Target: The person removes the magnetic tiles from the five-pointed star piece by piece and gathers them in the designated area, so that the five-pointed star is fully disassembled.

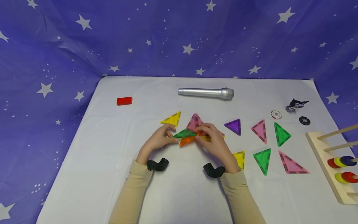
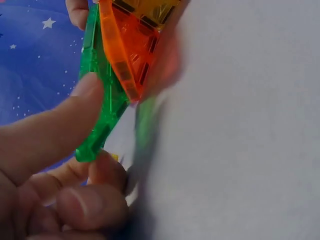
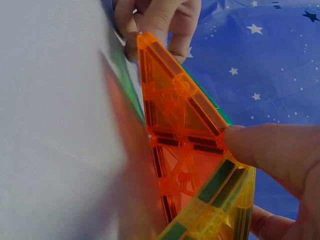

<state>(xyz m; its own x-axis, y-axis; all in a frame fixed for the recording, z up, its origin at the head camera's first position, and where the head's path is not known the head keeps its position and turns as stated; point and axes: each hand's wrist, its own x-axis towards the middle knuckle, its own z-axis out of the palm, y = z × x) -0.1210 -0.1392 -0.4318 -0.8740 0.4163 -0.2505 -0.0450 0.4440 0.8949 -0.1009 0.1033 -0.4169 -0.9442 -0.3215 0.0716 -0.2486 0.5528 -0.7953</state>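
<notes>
In the left wrist view, thumb and fingers of my left hand point(image 1: 160, 137) pinch a translucent green triangular magnetic tile point(image 2: 107, 112) near its corner. The green tile leans against an orange triangular tile point(image 3: 167, 95). My right hand point(image 1: 213, 140) grips the joined tiles near their top; its thumb presses where the orange tile meets a yellow tile point(image 3: 220, 205). Its other fingers are partly hidden behind them. A second, red-orange tile point(image 3: 182, 172) continues below the orange one. Just beyond the hands, a pink triangular tile point(image 1: 195, 121) adjoins the cluster.
A yellow triangle point(image 1: 172, 119) lies beyond my left hand. Rightward are a purple triangle point(image 1: 235, 127) and several pink, green and yellow tiles. A silver microphone point(image 1: 205, 93), red block point(image 1: 124, 101), poker chips, small dark figure point(image 1: 296, 105) and wooden ring stacker point(image 1: 327, 168) stand farther out.
</notes>
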